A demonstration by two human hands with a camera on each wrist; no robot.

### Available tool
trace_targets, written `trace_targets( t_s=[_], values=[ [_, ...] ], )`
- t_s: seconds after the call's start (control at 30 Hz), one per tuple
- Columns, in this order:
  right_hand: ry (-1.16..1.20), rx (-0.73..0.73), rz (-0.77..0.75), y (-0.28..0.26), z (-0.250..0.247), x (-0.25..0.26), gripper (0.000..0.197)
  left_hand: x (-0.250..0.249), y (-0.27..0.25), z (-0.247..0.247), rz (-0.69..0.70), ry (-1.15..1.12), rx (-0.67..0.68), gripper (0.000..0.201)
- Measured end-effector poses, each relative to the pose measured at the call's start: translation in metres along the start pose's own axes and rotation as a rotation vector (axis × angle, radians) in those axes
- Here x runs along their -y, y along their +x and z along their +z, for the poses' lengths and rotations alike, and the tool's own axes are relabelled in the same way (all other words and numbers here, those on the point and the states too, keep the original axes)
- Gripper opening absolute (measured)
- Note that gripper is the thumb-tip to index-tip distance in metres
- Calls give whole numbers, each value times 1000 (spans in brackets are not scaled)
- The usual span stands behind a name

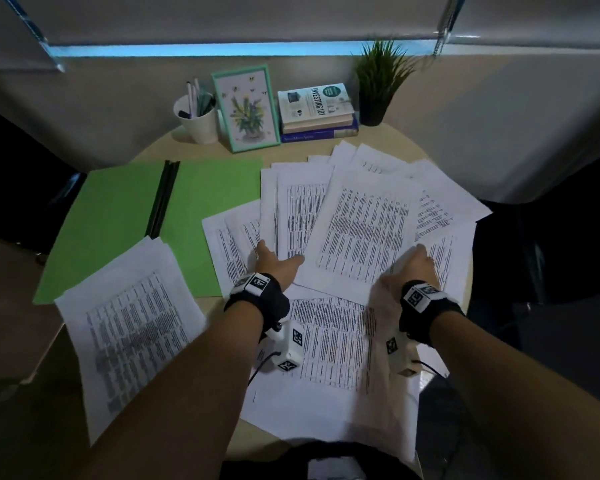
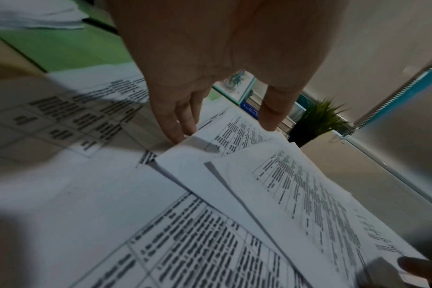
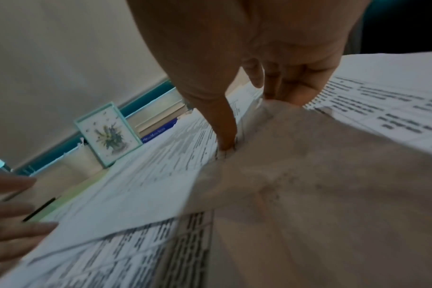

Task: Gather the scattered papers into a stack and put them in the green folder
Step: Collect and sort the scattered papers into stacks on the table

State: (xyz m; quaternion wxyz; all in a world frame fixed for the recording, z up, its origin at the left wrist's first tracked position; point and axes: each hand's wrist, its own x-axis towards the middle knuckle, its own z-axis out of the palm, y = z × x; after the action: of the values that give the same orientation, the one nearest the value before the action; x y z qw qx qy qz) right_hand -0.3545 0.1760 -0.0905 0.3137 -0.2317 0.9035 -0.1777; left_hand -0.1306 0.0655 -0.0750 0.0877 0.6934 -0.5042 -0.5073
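The green folder [image 1: 118, 220] lies open on the left of the round table [image 1: 291, 152]. A small pile of printed sheets [image 1: 132, 327] rests on its near corner. Several loose printed papers [image 1: 364, 230] overlap across the middle and right. My left hand [image 1: 278, 259] reaches forward with straight fingers [image 2: 175, 124] whose tips slip under the edge of a sheet [image 2: 234, 136], the thumb [image 2: 271, 115] just above it. My right hand [image 1: 418, 259] pinches a lifted, curling sheet [image 3: 321, 175] between the thumb [image 3: 222, 126] and curled fingers [image 3: 291, 87].
Along the back stand a white cup of pens [image 1: 198, 123], a framed flower picture [image 1: 245, 109], a stack of books [image 1: 316, 109] and a potted plant [image 1: 378, 81]. More sheets [image 1: 329, 358] lie under my wrists near the front edge. Dark floor surrounds the table.
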Motion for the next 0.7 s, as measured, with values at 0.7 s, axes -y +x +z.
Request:
trace_targets(
  t_s=[0.7],
  values=[
    [-256,46,-235,-4,-6,-3,112,-13,4,17,93,280,-31,65]
  ],
)
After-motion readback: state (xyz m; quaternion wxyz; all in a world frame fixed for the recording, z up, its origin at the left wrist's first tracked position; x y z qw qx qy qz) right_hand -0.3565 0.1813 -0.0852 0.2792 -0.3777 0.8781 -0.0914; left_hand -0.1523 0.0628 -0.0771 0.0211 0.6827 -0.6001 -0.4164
